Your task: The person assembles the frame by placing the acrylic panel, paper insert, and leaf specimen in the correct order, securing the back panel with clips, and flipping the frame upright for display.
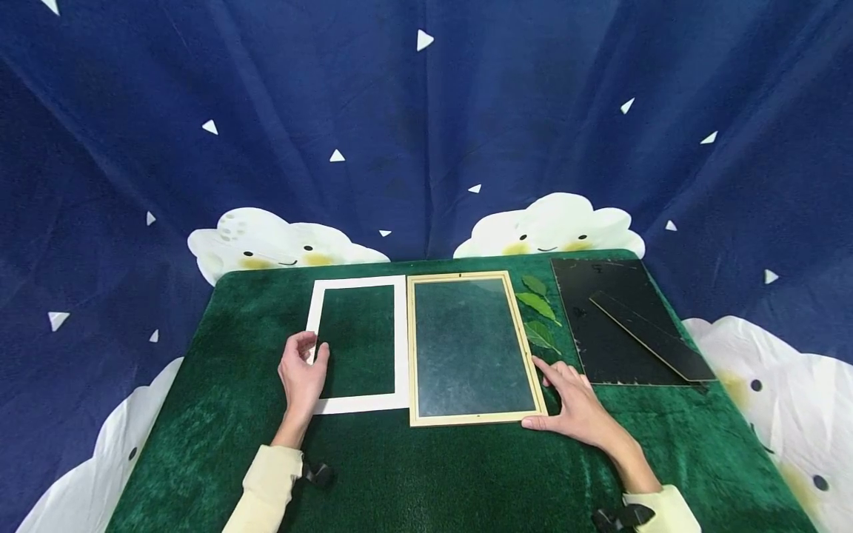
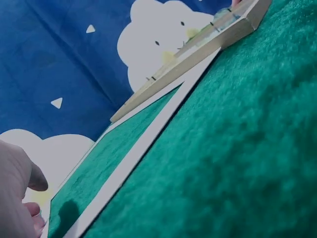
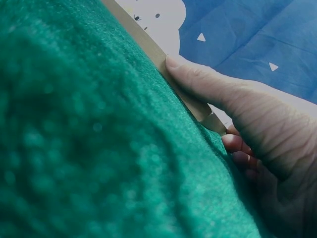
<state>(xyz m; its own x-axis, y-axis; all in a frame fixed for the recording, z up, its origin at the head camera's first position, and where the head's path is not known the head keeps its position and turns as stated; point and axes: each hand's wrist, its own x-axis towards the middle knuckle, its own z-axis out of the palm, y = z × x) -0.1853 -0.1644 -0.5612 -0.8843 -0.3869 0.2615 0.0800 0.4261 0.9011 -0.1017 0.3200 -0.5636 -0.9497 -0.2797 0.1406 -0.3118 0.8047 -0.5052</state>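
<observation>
A white rectangular mat (image 1: pixel 401 340) with a cut-out window lies flat on the cloth. Its right side meets the left side of a light wooden picture frame (image 1: pixel 412 355) fitted with a clear pane (image 1: pixel 469 348). My left hand (image 1: pixel 303 370) is at the mat's left edge, fingertips right at the border and thumb over the window. Across the frame's lower right corner, my right hand (image 1: pixel 576 403) holds it, thumb against the bottom side and index finger along the right side. In the right wrist view the thumb (image 3: pixel 198 82) presses the frame's wooden edge (image 3: pixel 153 52).
Several green leaves (image 1: pixel 536 303) lie to the right of the frame. Beyond them is a black backing board (image 1: pixel 573 296) with a narrow black stand strip (image 1: pixel 646 333) angled across it. Green plush cloth (image 1: pixel 433 481) covers the table, and a blue curtain (image 1: pixel 426 111) hangs behind.
</observation>
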